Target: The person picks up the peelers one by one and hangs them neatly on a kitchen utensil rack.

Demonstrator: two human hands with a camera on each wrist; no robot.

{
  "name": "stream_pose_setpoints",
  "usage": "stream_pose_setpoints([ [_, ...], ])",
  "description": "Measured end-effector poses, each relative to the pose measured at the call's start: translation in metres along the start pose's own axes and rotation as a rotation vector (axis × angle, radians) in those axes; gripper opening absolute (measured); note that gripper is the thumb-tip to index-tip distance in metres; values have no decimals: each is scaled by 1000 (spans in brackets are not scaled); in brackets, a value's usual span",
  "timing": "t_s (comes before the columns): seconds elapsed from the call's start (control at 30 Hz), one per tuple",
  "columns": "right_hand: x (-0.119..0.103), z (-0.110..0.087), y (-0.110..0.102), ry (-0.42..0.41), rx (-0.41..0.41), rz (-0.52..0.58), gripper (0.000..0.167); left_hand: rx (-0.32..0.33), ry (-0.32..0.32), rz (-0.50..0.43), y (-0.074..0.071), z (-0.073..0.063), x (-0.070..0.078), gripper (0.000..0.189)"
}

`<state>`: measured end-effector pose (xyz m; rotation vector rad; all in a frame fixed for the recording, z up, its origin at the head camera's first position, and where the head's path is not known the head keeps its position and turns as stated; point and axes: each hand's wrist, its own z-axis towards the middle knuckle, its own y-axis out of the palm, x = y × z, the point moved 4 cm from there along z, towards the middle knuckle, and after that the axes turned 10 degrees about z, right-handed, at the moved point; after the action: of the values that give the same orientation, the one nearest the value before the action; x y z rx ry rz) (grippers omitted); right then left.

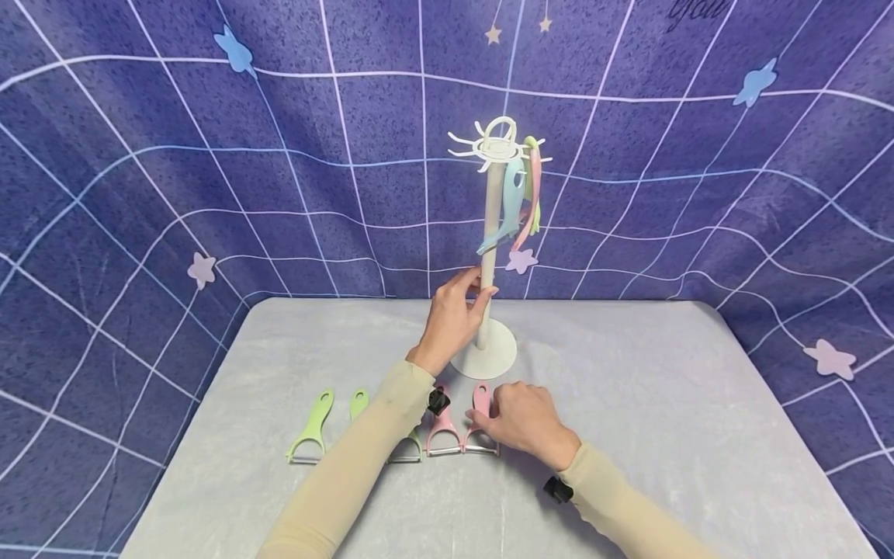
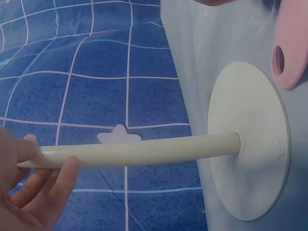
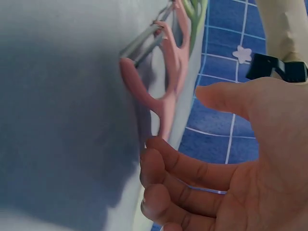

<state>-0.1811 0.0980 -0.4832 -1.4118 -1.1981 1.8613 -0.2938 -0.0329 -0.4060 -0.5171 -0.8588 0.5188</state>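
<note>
We counted two pink peelers (image 1: 480,401) on the table (image 1: 663,404) — right hand (image 1: 527,419) beside one, fingers loosely bent, thumb apart, holding nothing. Left hand (image 1: 450,314) gripped the stand (image 1: 492,210), three hanging peelers (image 1: 513,206) on it; at least two green peelers (image 1: 316,423) lay leftward.

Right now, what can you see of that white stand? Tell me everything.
The white stand sits roughly upright on the pale table: flat round base, smooth slim pole, hooks and a loop on top. It could be plastic or painted metal. Blue, pink and green peelers hang along one side; the left grip holds the pole.
</note>
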Motion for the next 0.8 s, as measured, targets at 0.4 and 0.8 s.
stream_pose_setpoints([
  [0.4,2,3,14,18,6,-14,54,-4,7,4,0,0,-1,29],
  [0.8,-1,2,16,16,-2,27,53,-1,2,11,0,0,-1,30],
])
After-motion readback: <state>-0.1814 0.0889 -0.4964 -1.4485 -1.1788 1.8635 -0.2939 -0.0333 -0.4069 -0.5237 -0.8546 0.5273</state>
